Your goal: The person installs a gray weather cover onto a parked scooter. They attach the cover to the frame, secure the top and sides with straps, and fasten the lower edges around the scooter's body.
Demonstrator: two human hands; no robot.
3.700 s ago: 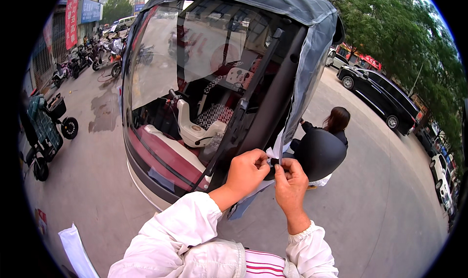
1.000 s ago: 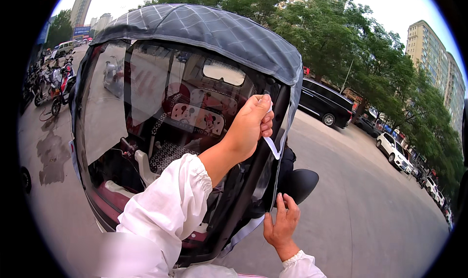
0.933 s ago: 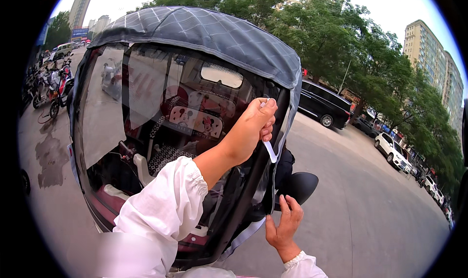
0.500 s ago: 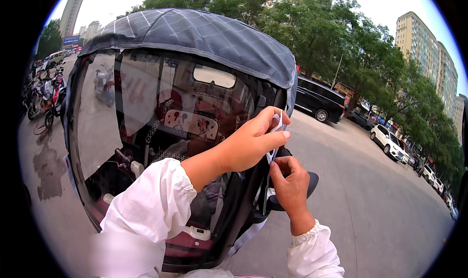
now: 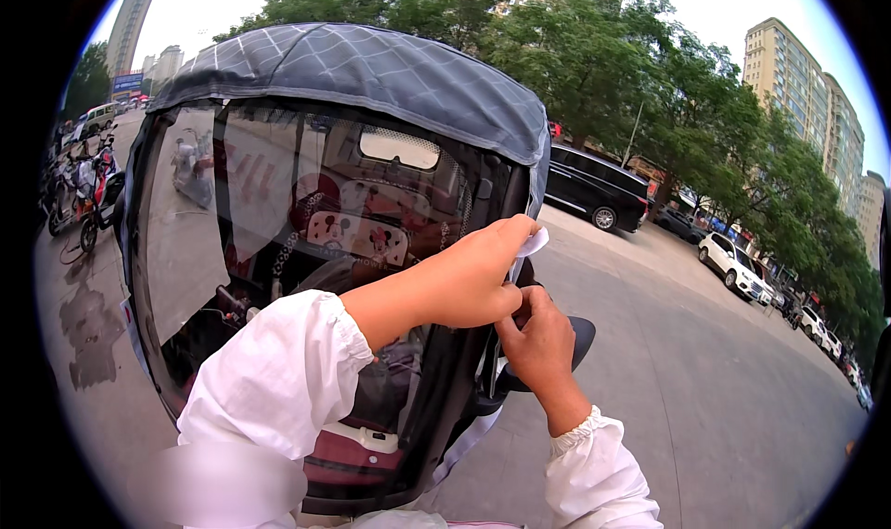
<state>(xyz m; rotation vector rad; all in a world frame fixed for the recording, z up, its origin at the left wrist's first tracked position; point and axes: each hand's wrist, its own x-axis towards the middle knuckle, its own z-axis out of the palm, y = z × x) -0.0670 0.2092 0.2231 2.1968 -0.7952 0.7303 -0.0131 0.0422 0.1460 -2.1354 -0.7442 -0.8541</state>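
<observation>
A small covered vehicle stands before me, with a dark grey-blue quilted canopy [image 5: 343, 65] over a clear windshield [image 5: 269, 172]. My left hand [image 5: 469, 274] reaches across the windshield to its right edge. Its fingers are closed on a white fabric strip [image 5: 533, 242], whose end sticks out beyond the hand. Just below, my right hand [image 5: 543, 343] is pinched at the same edge, close against my left hand. What its fingertips hold is hidden. A black rounded part [image 5: 582, 340], perhaps a mirror, juts out behind my right hand.
Behind the windshield is a seat cover with cartoon figures [image 5: 357, 235]. Parked scooters [image 5: 97, 190] stand on the left. A black van [image 5: 599, 187] and a white car [image 5: 733, 264] are on the paved ground at the right, beside trees [image 5: 687, 111].
My left fingers have closed further around the white strip and turned over it. My right hand has moved slightly left and up, against my left hand. The view has shifted a little.
</observation>
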